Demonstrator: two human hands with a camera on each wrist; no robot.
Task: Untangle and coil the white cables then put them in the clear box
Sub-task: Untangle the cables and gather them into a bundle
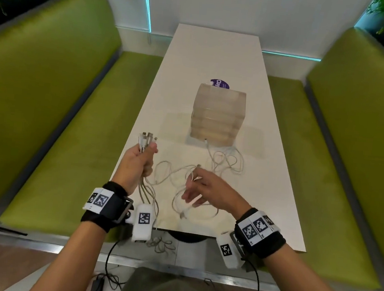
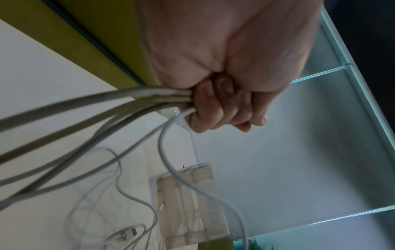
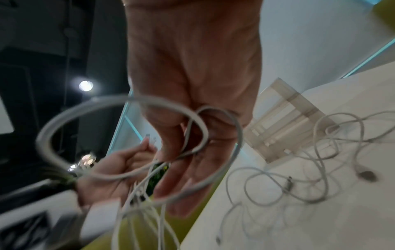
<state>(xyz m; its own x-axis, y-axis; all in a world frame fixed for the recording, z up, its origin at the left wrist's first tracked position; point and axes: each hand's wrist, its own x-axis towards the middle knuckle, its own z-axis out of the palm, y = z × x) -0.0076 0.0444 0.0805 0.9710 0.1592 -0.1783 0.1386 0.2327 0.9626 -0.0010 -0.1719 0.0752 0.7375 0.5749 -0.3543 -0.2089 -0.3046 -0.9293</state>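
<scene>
My left hand [image 1: 149,155] is raised over the table's near left corner and grips a bundle of white cables [image 1: 149,188] in a fist. Their connector ends [image 1: 147,138] stick up above the thumb. In the left wrist view the fingers [image 2: 215,108] curl round the cables [image 2: 85,108], which trail down. My right hand [image 1: 194,187] holds a loop of white cable [image 3: 119,135] round its fingers [image 3: 188,143], just right of the left hand. A loose tangle of cables [image 1: 227,160] lies in front of the clear box [image 1: 217,115], one end touching its base.
The white table [image 1: 218,54] runs away from me between two green benches [image 1: 49,108] [image 1: 351,137]. A purple round sticker [image 1: 220,83] shows behind the box. Some cable [image 1: 160,243] hangs over the table's near edge.
</scene>
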